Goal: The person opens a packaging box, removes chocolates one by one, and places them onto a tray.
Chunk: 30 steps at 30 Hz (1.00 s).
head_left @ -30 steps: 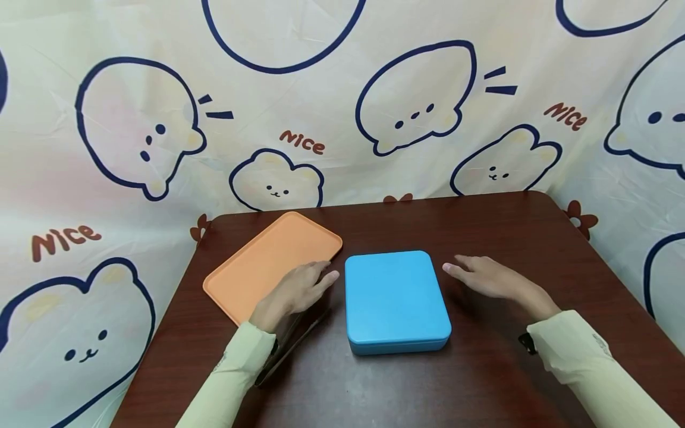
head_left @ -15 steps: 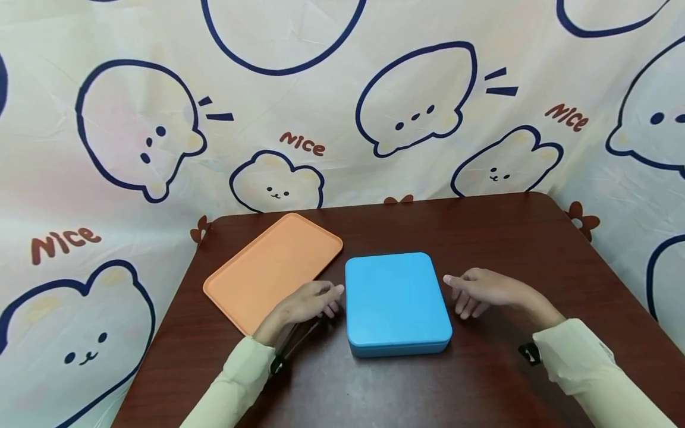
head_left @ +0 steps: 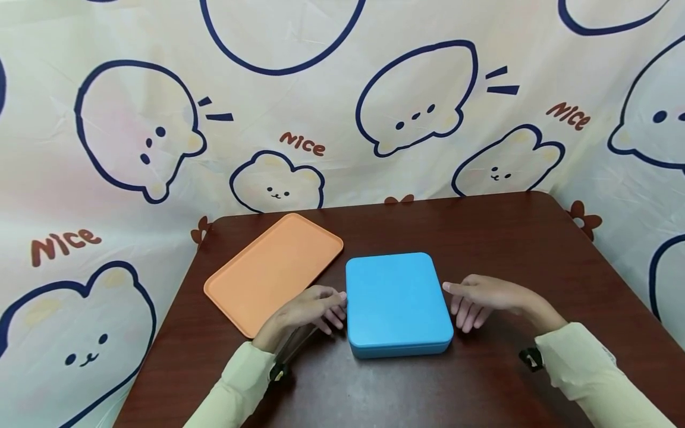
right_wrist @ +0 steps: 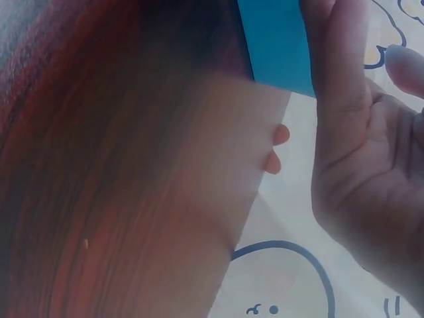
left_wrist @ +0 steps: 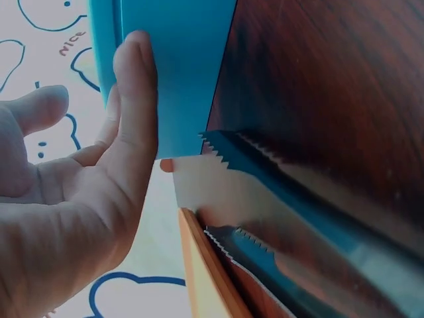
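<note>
A closed blue square box (head_left: 398, 300) lies flat on the table, its smooth lid uppermost. My left hand (head_left: 307, 309) is at the box's left side, fingers loosely bent and thumb near the lid's edge. Whether it touches the wall, I cannot tell. On the opposite side, my right hand (head_left: 481, 300) hangs with its fingers pointing down and its thumb toward the box; contact is unclear there too. Neither hand grips anything. Metal tongs (left_wrist: 291, 199) with toothed tips lie below my left hand, mostly hidden by it in the head view.
An orange rectangular tray (head_left: 273, 267) lies slanted at the back left, close to my left hand. The dark wooden table (head_left: 503, 232) ends at a cloth backdrop (head_left: 342, 107) printed with cartoon bears, which stands behind it and at the sides.
Both hands have come down and nearer to the box's sides, and their fingers have gone from stretched forward to pointing downward. The box and the tray have stayed put.
</note>
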Motion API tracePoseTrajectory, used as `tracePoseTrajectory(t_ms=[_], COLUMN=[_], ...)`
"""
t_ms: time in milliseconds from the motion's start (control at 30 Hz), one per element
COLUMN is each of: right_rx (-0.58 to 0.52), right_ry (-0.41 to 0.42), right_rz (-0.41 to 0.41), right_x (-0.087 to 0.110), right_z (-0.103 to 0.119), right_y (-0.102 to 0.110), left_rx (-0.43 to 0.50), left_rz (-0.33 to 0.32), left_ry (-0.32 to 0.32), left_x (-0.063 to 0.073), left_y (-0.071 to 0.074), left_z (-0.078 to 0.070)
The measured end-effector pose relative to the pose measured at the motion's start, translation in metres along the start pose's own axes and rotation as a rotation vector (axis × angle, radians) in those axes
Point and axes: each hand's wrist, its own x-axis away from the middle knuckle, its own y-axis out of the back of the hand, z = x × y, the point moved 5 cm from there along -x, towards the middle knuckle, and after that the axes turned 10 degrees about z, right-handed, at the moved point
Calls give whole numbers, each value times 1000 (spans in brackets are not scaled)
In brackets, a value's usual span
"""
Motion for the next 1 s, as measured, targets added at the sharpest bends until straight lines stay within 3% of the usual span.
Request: tracePoseTrajectory(t_ms=[567,1000], right_rx=[-78,-149], right_ry=[90,43], right_rz=[95,75], right_x=[-1,-8], right_z=[-2,-11], right_y=[-10,-12], left_rx=[144,169], left_rz=[2,-35], left_ry=[20,34], left_x=[3,3], left_y=[-7,-11], left_z=[7,11])
